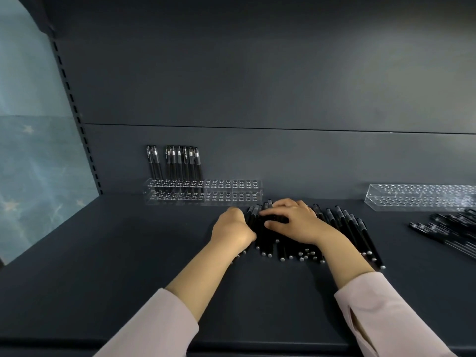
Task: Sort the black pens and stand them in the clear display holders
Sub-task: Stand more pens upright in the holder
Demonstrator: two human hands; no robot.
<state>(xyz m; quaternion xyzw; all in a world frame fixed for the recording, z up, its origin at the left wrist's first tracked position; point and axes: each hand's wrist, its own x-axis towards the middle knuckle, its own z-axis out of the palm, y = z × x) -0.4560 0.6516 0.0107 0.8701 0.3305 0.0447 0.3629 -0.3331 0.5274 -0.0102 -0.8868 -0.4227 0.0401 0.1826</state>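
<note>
Both our hands are on the loose pens (346,222), which lie in a flat bundle on the dark shelf (128,253). Their long axes run roughly 12 to 6 o'clock, with the silver ends toward us; the ones at the right edge fan toward 5.

Our right hand (291,220) lies flat across the middle of the bundle with fingers spread wide and thumb out, pressing and holding nothing. Our left hand (233,228) butts against the bundle's 9 o'clock edge. Its fingers are hidden behind the knuckles, so we cannot tell whether it grips a pen.

The clear holder (231,191) sits at about 11 o'clock from the hands, just beyond the pen tips. The standing pens (180,163) fill its left end, and the holes nearest us are free. We judge the left hand nearer to it, so a pen must be tipped upright before it goes in.

A second holder (412,199) and another heap (448,228) lie well off at 2 to 3 o'clock.
</note>
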